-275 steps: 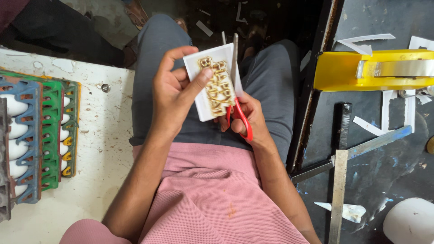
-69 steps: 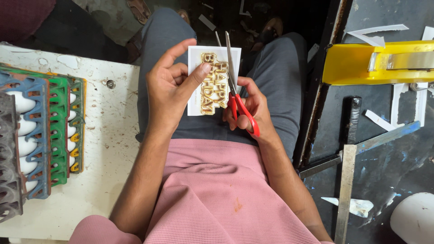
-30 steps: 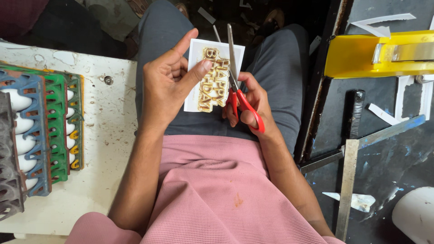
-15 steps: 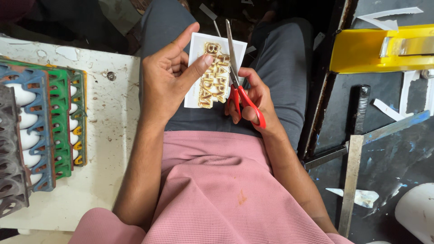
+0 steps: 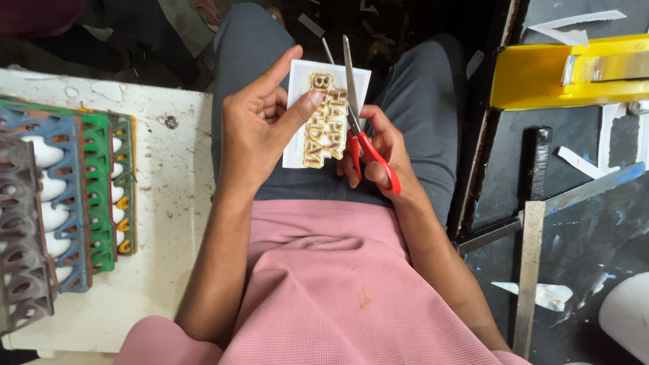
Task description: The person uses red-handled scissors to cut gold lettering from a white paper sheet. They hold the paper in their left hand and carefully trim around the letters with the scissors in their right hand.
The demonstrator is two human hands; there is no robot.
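Trimming is under way: the left hand (image 5: 260, 132) pinches a white card with gold lettering (image 5: 324, 115) above the lap, while the right hand (image 5: 378, 152) grips red-handled scissors (image 5: 362, 132), blades seemingly parted at the card's right edge. Next cut needs steady following of the lettering outline.

The person wears a pink short-sleeved shirt (image 5: 338, 290) of a fine waffle-textured knit. A small orange-brown stain marks the front of the shirt, near its middle. The short sleeve of the left arm shows at the lower edge of the view as a rounded pink cuff; below it the arm is bare. The right arm is likewise bare from the shirt down. The legs are covered by grey-blue trousers (image 5: 419, 115) of smooth fabric. The left hand (image 5: 260, 132) and the right hand (image 5: 382, 152) carry no gloves, rings or wristbands.
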